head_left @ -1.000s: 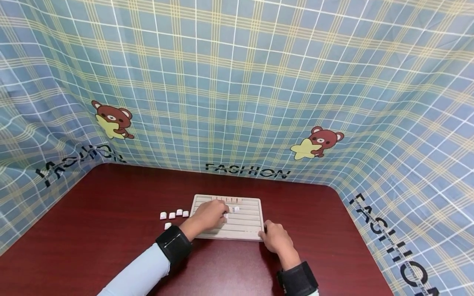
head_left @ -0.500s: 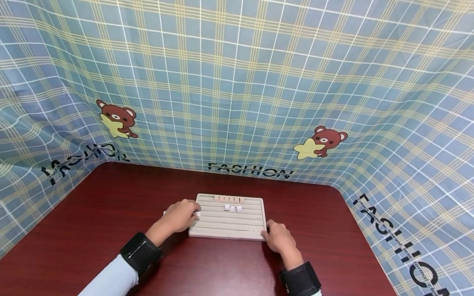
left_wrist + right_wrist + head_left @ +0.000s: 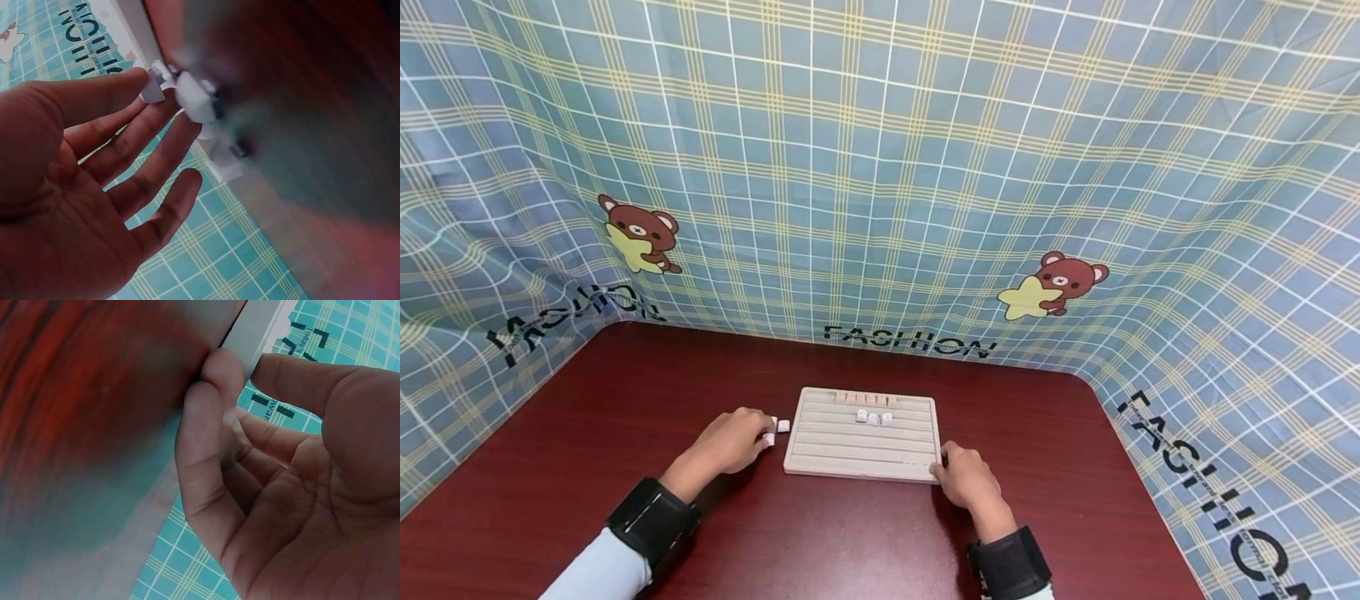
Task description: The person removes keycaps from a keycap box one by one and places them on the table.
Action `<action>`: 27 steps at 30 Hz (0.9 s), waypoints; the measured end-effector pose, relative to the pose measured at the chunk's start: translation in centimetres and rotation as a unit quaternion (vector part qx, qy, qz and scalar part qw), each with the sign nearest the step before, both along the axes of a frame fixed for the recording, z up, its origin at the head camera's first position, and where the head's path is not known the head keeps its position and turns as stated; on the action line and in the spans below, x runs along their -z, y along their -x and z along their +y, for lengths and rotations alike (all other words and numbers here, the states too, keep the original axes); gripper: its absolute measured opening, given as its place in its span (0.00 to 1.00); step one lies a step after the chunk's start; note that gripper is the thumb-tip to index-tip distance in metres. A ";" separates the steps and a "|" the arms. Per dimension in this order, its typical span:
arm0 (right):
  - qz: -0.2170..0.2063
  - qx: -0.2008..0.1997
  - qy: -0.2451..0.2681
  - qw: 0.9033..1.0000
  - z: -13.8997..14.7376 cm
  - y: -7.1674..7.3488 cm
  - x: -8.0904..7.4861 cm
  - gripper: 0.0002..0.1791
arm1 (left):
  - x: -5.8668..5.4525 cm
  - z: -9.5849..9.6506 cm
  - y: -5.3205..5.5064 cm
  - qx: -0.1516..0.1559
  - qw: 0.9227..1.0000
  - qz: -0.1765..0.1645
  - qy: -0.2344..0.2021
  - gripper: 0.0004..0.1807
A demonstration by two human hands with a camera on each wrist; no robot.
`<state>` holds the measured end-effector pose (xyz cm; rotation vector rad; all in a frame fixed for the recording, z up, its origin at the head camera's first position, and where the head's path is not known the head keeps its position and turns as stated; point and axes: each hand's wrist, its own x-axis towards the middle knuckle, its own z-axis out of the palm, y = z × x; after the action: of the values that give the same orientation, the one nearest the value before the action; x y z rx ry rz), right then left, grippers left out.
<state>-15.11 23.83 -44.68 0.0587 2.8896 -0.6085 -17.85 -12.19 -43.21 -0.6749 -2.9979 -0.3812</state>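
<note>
A beige slotted board (image 3: 865,454) lies on the dark red table (image 3: 625,400). Three white tiles (image 3: 872,417) sit in one of its upper slots, under a row of tan pieces (image 3: 865,398). My left hand (image 3: 763,433) is just left of the board among loose white tiles (image 3: 783,426). In the left wrist view the left hand (image 3: 150,94) pinches one small white tile (image 3: 153,89) between thumb and index finger, with more tiles (image 3: 197,103) lying beside it. My right hand (image 3: 943,467) grips the board's near right corner, its fingers (image 3: 219,369) curled against the board's edge (image 3: 256,331).
A blue plaid cloth (image 3: 880,167) with bears and "FASHION" lettering walls the table at the back and on both sides. The table's rounded corners meet it at the far left and far right. Black bands with cameras sit on both wrists.
My left hand has drawn back from the middle of the board to the loose tiles at its left. Three tiles it covered now show on the board. The right hand has stayed.
</note>
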 end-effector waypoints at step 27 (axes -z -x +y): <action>-0.013 0.002 0.005 1.000 0.0 0.0 -0.1 0.19 | 0.6 -0.4 -0.5 -0.004 1.000 0.006 0.018 0.03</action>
<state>-15.10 23.79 -44.56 0.0700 2.8627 -0.6186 -17.33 -12.63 -43.80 -0.6666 -3.0023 -0.3218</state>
